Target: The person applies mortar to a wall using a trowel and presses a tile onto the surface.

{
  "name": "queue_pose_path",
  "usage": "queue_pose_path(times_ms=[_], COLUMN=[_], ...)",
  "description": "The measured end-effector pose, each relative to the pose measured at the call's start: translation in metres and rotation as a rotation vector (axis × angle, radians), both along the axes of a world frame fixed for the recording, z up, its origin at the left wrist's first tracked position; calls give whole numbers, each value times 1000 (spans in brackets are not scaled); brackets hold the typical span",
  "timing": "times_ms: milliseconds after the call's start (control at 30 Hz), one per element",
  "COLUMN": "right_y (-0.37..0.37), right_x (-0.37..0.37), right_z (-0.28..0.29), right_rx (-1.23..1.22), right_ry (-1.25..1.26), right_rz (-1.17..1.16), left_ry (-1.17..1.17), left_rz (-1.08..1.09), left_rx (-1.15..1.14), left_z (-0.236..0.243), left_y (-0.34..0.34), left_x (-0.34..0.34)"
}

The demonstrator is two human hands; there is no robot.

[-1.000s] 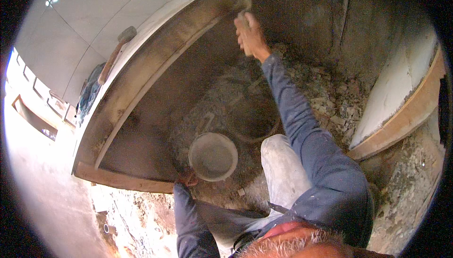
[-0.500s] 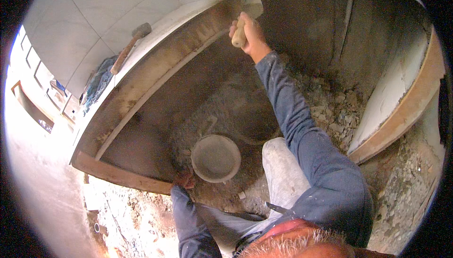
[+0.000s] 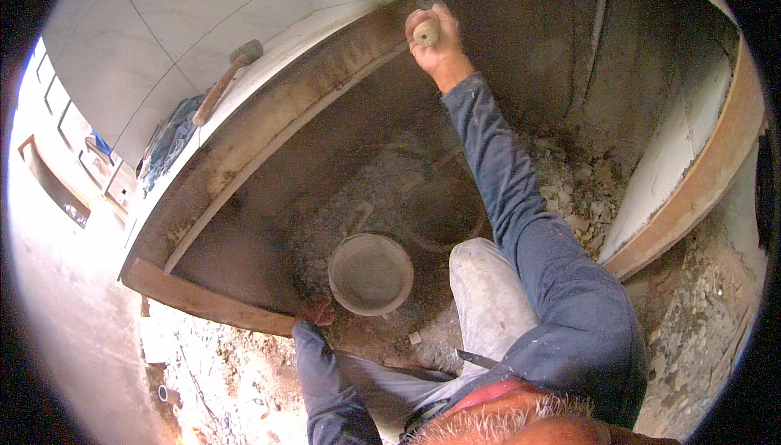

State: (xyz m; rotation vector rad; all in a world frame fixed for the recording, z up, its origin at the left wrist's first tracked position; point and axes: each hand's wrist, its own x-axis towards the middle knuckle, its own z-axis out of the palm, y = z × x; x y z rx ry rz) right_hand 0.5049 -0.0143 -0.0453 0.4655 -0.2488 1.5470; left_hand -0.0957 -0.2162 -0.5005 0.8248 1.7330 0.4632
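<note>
My right hand (image 3: 439, 48) is wrapped round the wooden handle of a trowel (image 3: 425, 33), raised at the far inner end of a curved slab (image 3: 268, 124). The handle's butt points toward me, and the blade shows only as a thin dark edge at the corner where slab and wall meet. Low in the shadow, my left hand (image 3: 319, 311) is at the wooden edge board (image 3: 215, 305) of the slab; its fingers are too dark to make out. Just right of it stands a round bucket (image 3: 371, 275) with greyish material inside.
A hammer (image 3: 228, 83) lies on the slab's pale upper surface beside bundled blue cloth (image 3: 169, 136). Broken rubble (image 3: 569, 193) covers the ground along the rough dark wall (image 3: 521, 30). Another wood-edged panel (image 3: 687, 201) stands at right. A short pipe end (image 3: 168, 394) is at lower left.
My right hand has moved slightly right and turned the trowel: its broad blade face showed before, now only its edge and the handle's butt. The left hand and bucket look still.
</note>
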Motion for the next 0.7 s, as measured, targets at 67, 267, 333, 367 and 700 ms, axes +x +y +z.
queue_pose_path(times_ms=[67, 267, 333, 367, 700], right_y=[-4, -12, -14, -13, -26], right_x=[6, 10, 12, 15, 14], right_z=[-1, 13, 17, 16, 42], right_rx=[102, 270, 199, 205, 224], right_ry=[7, -78, -105, -119, -214], right_rz=[26, 126, 108, 101, 42], left_ry=[3, 8, 4, -1, 1], left_rz=[4, 22, 16, 12, 7], left_rx=[5, 39, 42, 44, 64], left_z=[2, 3, -1, -3, 6], left_y=[1, 5, 7, 7, 11], left_x=[2, 0, 3, 6, 9])
